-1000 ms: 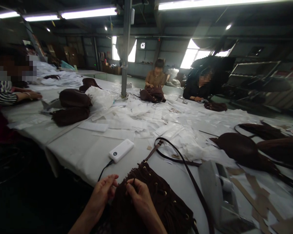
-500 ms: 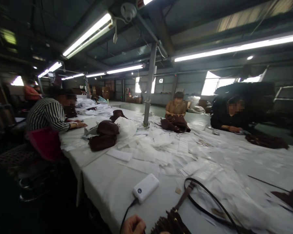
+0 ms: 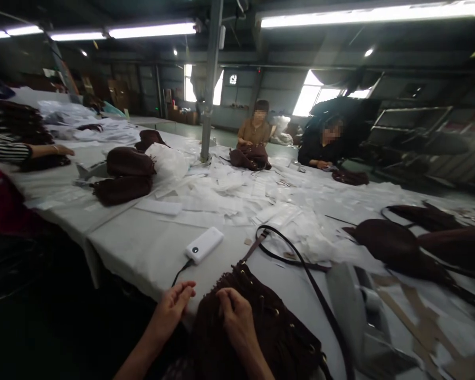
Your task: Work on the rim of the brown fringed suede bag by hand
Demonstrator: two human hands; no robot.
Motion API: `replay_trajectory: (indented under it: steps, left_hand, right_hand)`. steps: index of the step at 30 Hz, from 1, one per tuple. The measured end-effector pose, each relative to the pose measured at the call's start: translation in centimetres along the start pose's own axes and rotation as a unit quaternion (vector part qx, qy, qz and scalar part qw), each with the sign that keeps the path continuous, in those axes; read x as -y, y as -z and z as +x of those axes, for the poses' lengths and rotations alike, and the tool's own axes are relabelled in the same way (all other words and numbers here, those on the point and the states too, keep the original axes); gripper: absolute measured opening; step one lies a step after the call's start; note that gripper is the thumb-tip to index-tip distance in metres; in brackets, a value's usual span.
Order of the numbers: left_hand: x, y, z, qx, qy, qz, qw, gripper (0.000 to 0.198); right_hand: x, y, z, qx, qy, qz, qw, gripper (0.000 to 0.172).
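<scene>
Both hands back in view, right hand (image 3: pixel 235 316) pinching fringed bag (image 3: pixel 269 327).

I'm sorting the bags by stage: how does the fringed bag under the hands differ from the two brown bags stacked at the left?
The fringed bag lies alone at the near table edge, with both hands on it: left hand and right hand. The two stacked bags sit untouched, one on the other. The fringed bag's long strap trails across the table; no strap shows on the stacked ones. All are dark brown.

no readable text, labels or brands, paper slips (image 3: pixel 237 184) on table (image 3: pixel 142 248) too blurred
</scene>
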State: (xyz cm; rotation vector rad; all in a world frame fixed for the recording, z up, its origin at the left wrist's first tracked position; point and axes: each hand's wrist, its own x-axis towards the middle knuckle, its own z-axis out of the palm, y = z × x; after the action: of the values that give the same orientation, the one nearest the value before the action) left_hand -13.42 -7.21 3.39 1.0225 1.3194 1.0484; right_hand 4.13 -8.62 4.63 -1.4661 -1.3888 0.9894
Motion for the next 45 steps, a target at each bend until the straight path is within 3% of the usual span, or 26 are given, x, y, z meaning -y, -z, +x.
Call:
replay_trajectory:
  steps: [3, 6, 9, 12, 14, 16, 20, 25, 28, 31, 34, 36, 39, 45]
  left_hand:
    - [1.0, -1.0, -0.3, 0.033, -0.046, 0.108, 0.992, 0.053]
    - [0.9, -2.3, 0.1, 0.055, -0.095, 0.190, 0.976, 0.041]
    - [0.5, -2.8, 0.7, 0.056, -0.089, 0.190, 0.976, 0.017]
    - [0.4, -2.2, 0.8, 0.033, -0.081, 0.190, 0.978, 0.024]
    - [0.4, -1.7, 0.5, 0.016, -0.073, 0.178, 0.981, 0.029]
    - [0.3, -1.3, 0.3, 0.005, -0.064, 0.154, 0.986, 0.030]
    - [0.1, -0.9, 0.0, -0.007, -0.053, 0.086, 0.995, 0.031]
    - [2.3, -0.2, -2.0, -0.015, -0.021, 0.052, 0.998, 0.037]
    - [5.2, 0.0, -4.5, 0.007, 0.058, 0.049, 0.997, 0.041]
    - [7.2, -0.8, -6.1, 0.028, 0.182, -0.097, 0.978, 0.050]
    - [7.2, -2.4, -5.6, 0.075, 0.184, -0.237, 0.951, 0.047]
    - [6.6, -3.3, -4.7, 0.092, 0.172, -0.275, 0.941, 0.042]
    - [5.9, -3.4, -3.7, 0.061, 0.148, -0.252, 0.954, 0.038]
    - [4.2, -1.3, -3.8, -0.052, 0.076, -0.127, 0.988, 0.036]
  right_hand:
    - [-0.3, 0.0, 0.2, 0.005, 0.007, 0.006, 1.000, 0.038]
    - [-0.4, 0.0, 0.1, 0.009, 0.012, -0.013, 1.000, 0.042]
    - [-0.5, 0.1, -0.1, 0.000, 0.028, -0.043, 0.999, 0.042]
    - [-0.5, 0.2, 0.0, -0.013, 0.049, -0.082, 0.995, 0.044]
    - [-0.1, 0.3, 0.2, 0.004, 0.067, -0.103, 0.992, 0.035]
    - [0.4, 0.3, 0.3, 0.035, 0.084, -0.150, 0.985, 0.019]
    - [0.8, 0.0, 0.3, 0.078, 0.104, -0.265, 0.955, 0.011]
    - [0.1, 0.2, 0.3, 0.070, 0.109, -0.156, 0.979, 0.018]
    - [0.0, 0.6, 0.3, 0.092, 0.086, -0.085, 0.988, 0.020]
    - [0.3, 0.8, 0.3, 0.115, 0.071, -0.052, 0.990, 0.022]
    - [0.3, 0.8, 0.2, 0.112, 0.068, -0.055, 0.990, 0.022]
    - [0.0, 0.7, 0.1, 0.103, 0.067, -0.069, 0.990, 0.021]
    - [-0.3, 0.7, -0.1, 0.093, 0.071, -0.084, 0.990, 0.020]
    - [0.8, 1.0, -0.2, 0.096, 0.080, -0.083, 0.989, 0.018]
